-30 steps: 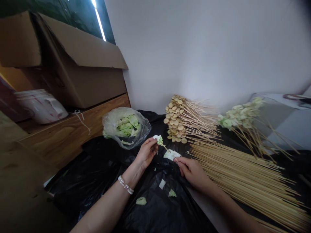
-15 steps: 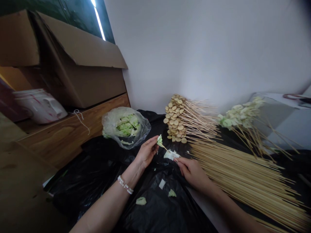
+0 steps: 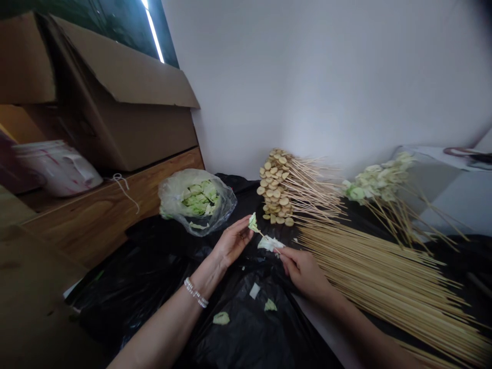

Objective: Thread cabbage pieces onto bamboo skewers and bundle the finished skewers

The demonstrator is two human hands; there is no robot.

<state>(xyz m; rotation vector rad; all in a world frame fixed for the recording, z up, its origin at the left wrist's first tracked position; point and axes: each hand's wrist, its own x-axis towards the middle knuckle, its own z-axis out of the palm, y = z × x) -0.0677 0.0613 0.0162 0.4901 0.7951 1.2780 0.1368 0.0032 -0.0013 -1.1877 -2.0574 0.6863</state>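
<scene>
Near the middle of the view, my left hand (image 3: 234, 241) has its fingers closed round the edge of a green leaf piece (image 3: 252, 222). A thin stick runs from that leaf to a white cabbage piece (image 3: 268, 243). My right hand (image 3: 303, 264) pinches the stick at the white piece, its lower end hidden by the hand. Left of and beyond my left hand, a clear plastic bag (image 3: 226, 205) stands open with cut leaves (image 3: 200, 199) inside. Loose sticks (image 3: 376, 271) lie in a wide bundle to the right of my right hand.
Skewers with round slices (image 3: 275, 187) are stacked by the wall. Behind the loose sticks lie leaf skewers (image 3: 378, 182). Black plastic (image 3: 246, 338) with leaf scraps (image 3: 221, 318) covers the surface. A cardboard box (image 3: 149, 133) and a white jug (image 3: 57, 166) stand at the left.
The view has shifted slightly. Both hands keep nearly the same place and hold, and the leaf and white piece remain on the stick between them.
</scene>
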